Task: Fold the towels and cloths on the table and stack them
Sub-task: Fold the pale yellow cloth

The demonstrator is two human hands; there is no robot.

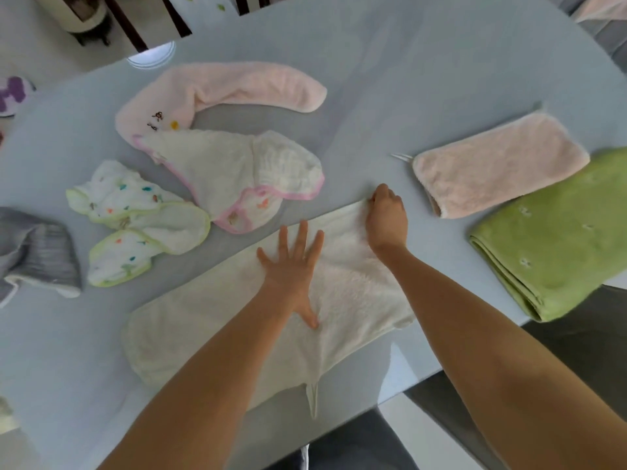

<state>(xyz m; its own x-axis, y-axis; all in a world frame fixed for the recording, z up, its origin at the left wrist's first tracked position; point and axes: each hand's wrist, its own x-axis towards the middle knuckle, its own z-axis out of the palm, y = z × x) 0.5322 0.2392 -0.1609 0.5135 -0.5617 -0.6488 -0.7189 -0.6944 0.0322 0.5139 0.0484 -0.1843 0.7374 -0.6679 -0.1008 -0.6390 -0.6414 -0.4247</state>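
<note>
Your left hand presses flat, fingers spread wide, on the cream towel; your right hand seems to pinch its far corner, fingertips partly hidden.

Around the edges: what we see of the room

At the top left we make out a pale floor, and on it a white rounded object on a dark base, cut off by the frame. Just beside it, to the right, dark furniture legs run diagonally, and more dark slats stand further right along the top edge. Between them we see small green marks on the pale surface. At the left edge lies a purple-and-white item, only partly in view. In the top right corner we see something soft, grey and pink; we cannot tell what. A dark grey surface shows low on the right.
</note>
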